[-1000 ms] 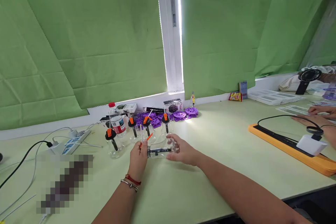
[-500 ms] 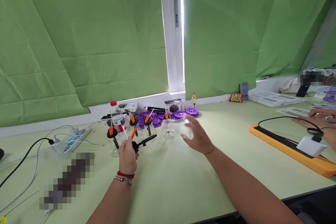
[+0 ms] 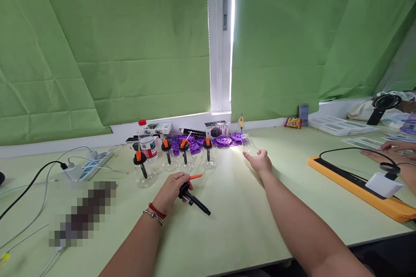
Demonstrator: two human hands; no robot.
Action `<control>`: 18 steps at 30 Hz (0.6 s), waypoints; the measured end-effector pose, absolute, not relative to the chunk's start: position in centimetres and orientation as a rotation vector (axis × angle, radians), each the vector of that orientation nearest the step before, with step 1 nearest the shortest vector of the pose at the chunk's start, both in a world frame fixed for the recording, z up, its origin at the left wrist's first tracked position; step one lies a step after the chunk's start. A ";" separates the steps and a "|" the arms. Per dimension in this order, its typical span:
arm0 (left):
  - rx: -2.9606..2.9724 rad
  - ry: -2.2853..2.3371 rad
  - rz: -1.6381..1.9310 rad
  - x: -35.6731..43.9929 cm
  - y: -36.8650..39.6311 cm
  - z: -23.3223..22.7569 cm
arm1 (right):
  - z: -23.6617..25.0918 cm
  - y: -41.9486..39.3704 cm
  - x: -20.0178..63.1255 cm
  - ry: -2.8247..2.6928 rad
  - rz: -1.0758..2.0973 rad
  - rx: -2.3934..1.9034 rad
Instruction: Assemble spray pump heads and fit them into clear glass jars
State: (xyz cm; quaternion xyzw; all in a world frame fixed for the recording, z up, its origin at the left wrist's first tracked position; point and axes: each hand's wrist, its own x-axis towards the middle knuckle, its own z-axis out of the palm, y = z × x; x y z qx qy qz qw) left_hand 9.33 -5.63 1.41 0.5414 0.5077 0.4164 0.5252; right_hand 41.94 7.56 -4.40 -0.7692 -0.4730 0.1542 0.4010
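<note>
The left hand [image 3: 172, 189] is gripping the black lid assembly [image 3: 184, 191] by its cap end, presumably so that its tube [image 3: 199, 206] is projecting without obstruction; the right hand [image 3: 261, 162] is holding the clear bottle [image 3: 248, 142] between thumb and fingers just beside the purple parts [image 3: 223, 141], the grip likely suiting its rounded wall. Four lidded bottles [image 3: 208, 143] are standing upright on the table [image 3: 234, 225] beyond the left hand, presumably kept within reach.

1. Left wrist [image 3: 161, 204] first, and there's a slim red band [image 3: 157, 212] circling it, just behind the bare left grip [image 3: 173, 187].
2. Next along, a narrow silvery bangle [image 3: 153, 215], small raised piece showing!
3. Over to the right grip [image 3: 262, 164]: bare, like the right forearm [image 3: 302, 216].
</note>
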 end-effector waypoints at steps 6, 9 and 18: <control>1.240 1.180 0.883 8.9 -5.3 0.8 | -4.4 7.6 41.8 -1.342 0.231 -2.208; 1.211 1.190 0.878 8.7 -5.3 0.8 | -4.5 7.7 41.7 -1.363 0.224 -2.210; 1.224 1.231 0.736 8.6 -5.5 0.8 | -1.2 3.0 35.6 -1.539 0.401 -1.435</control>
